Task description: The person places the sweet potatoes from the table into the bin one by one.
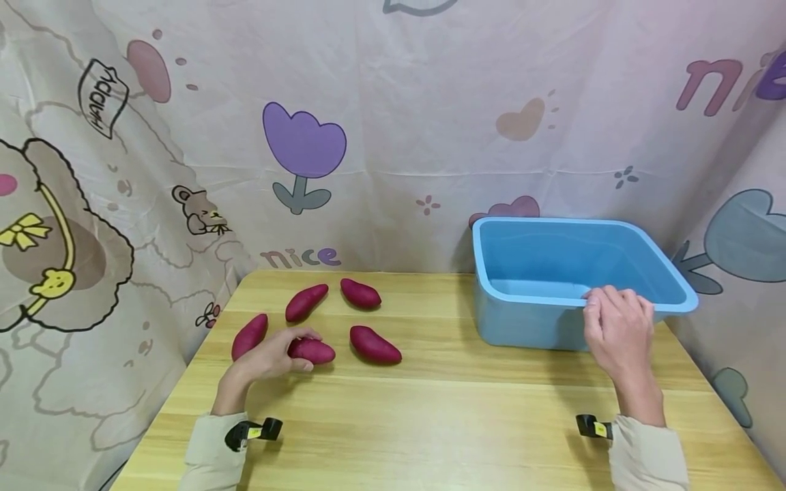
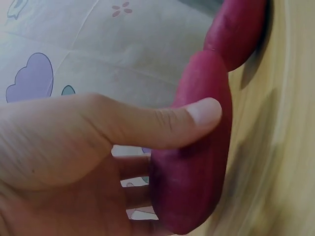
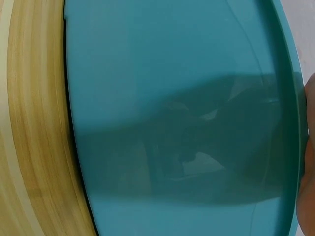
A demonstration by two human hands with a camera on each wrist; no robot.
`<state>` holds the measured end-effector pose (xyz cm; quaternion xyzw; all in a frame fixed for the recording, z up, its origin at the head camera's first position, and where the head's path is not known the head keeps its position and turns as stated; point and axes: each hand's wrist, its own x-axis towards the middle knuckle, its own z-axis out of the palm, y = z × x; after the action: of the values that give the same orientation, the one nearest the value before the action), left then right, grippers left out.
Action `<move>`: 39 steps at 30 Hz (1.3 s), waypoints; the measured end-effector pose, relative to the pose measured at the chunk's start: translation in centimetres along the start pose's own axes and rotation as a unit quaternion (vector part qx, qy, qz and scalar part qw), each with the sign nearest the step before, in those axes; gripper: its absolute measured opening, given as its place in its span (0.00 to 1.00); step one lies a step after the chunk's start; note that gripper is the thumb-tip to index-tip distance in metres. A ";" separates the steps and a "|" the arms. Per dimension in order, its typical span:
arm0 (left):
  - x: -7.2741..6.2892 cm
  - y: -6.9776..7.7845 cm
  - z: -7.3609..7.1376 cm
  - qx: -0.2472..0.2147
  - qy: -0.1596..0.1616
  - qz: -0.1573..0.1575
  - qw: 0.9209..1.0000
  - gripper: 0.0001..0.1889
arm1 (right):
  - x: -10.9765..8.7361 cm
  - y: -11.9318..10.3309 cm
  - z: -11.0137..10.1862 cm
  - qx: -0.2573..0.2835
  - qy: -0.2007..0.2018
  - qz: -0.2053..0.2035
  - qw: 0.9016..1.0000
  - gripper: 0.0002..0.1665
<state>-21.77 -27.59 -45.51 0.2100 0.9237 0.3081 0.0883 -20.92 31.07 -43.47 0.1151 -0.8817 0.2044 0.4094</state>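
Note:
My left hand point(image 1: 273, 354) grips a purple-red sweet potato point(image 1: 316, 350) at the left of the table. The left wrist view shows the thumb across the near side of this sweet potato point(image 2: 192, 191) and fingers behind it; another sweet potato point(image 2: 236, 34) appears beyond its tip. Around the hand lie more sweet potatoes: one beside the wrist point(image 1: 250, 334), two farther back point(image 1: 307, 302) point(image 1: 360, 293), and one to the right point(image 1: 374, 345). At the right, my right hand point(image 1: 620, 331) holds the near rim of a blue plastic bin point(image 1: 528, 320), fingers curled over the edge.
The wooden table point(image 1: 430, 423) runs up to a printed cloth point(image 1: 393, 136) at the back, with cloth hanging on both sides too. The bin stands at the back right, its inner floor point(image 1: 528, 289) visible. Both wrists carry small black cameras point(image 1: 270, 428).

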 end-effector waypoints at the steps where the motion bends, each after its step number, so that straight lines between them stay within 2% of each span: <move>1: 0.0 0.1 0.0 0.000 0.007 -0.001 1.000 0.24 | 0.0 0.0 0.0 0.000 0.000 0.000 1.000 0.21; 5: 0.0 0.3 -0.2 -0.005 0.046 -0.001 0.999 0.24 | -0.1 0.0 0.2 0.000 0.002 0.001 1.000 0.21; 11: 0.6 0.5 -0.4 -0.003 0.102 0.035 0.994 0.24 | -0.4 0.0 0.4 0.002 0.007 -0.002 1.000 0.22; 13: 0.8 0.7 -0.5 -0.010 0.114 0.040 0.993 0.24 | -0.3 0.1 0.4 0.002 0.009 -0.004 1.000 0.22; 20: 1.3 1.1 -0.9 -0.054 0.147 0.028 0.987 0.26 | -0.1 0.2 0.3 0.003 0.015 -0.007 1.000 0.23; 24: 1.5 1.3 -1.1 -0.075 0.168 0.037 0.982 0.26 | 0.0 0.2 0.3 0.003 0.015 -0.008 1.000 0.23; 30: 1.6 1.8 -1.4 -0.094 0.190 0.042 0.976 0.27 | -0.1 0.1 0.3 0.000 0.017 -0.007 1.000 0.23; 35: 1.7 2.4 -1.5 -0.119 0.184 0.030 0.975 0.28 | -0.1 0.1 0.3 -0.003 0.019 -0.008 1.000 0.23; 39: 2.0 3.0 -1.6 -0.147 0.180 0.034 0.972 0.28 | -0.1 0.1 0.3 -0.002 0.022 -0.008 1.000 0.24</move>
<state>-23.05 -25.41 -42.48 0.1672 0.8610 0.4765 -0.0605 -21.13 31.06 -43.72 0.1173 -0.8720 0.2020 0.4302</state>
